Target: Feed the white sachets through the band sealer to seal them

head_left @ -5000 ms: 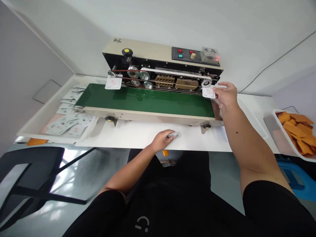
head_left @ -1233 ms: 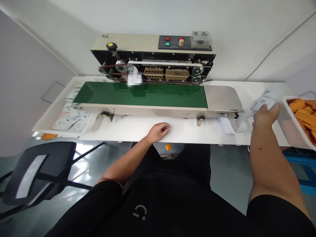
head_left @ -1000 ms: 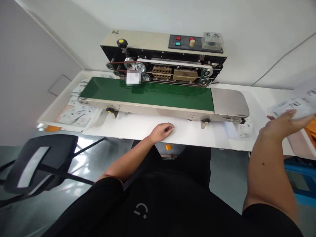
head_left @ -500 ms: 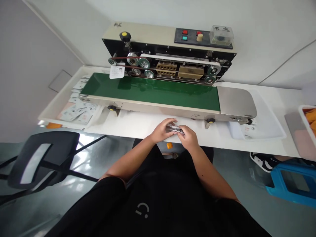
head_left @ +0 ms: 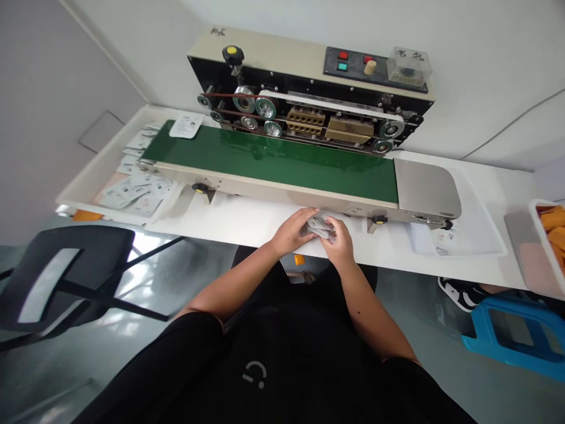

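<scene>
Left hand point(head_left: 289, 233) and right hand point(head_left: 339, 245), both partly curled, grip a small stack of packets point(head_left: 318, 226) between them at centre frame, just below the green belt point(head_left: 282, 165). Sound handling calls for light fingertip pressure, edges squared, corners unbent.

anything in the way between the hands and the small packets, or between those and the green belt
Nothing visible separates the left hand or right hand from the packets; both hold them. Between them and the green belt runs its beige front rail.
</scene>
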`<action>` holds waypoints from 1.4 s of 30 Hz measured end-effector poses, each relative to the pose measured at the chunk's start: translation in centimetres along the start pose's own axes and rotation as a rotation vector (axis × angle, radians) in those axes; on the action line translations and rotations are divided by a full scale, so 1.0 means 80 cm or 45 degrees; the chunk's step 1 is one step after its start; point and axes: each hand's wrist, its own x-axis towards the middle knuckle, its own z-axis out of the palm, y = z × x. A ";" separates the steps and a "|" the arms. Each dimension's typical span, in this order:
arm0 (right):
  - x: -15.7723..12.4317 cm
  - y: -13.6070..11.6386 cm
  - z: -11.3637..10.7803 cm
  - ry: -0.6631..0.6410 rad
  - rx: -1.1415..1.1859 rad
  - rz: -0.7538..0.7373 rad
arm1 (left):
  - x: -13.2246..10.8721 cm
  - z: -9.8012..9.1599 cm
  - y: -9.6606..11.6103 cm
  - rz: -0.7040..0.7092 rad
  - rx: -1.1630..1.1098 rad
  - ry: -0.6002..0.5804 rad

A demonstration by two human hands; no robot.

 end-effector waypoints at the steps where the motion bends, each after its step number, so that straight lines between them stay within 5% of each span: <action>1: 0.000 0.000 0.000 -0.003 -0.011 -0.014 | 0.001 0.000 0.000 0.003 0.034 -0.013; 15: -0.004 -0.007 -0.002 0.065 0.067 0.058 | 0.000 0.004 -0.002 -0.126 0.102 -0.077; 21: -0.003 -0.005 -0.002 0.088 0.087 0.226 | 0.001 0.004 0.001 -0.158 0.166 -0.116; 33: -0.004 0.016 -0.006 0.523 0.759 0.651 | 0.003 0.003 -0.005 -0.257 0.226 -0.088; 42: -0.001 0.012 -0.008 0.237 0.759 0.667 | 0.002 0.004 -0.007 -0.290 0.222 0.039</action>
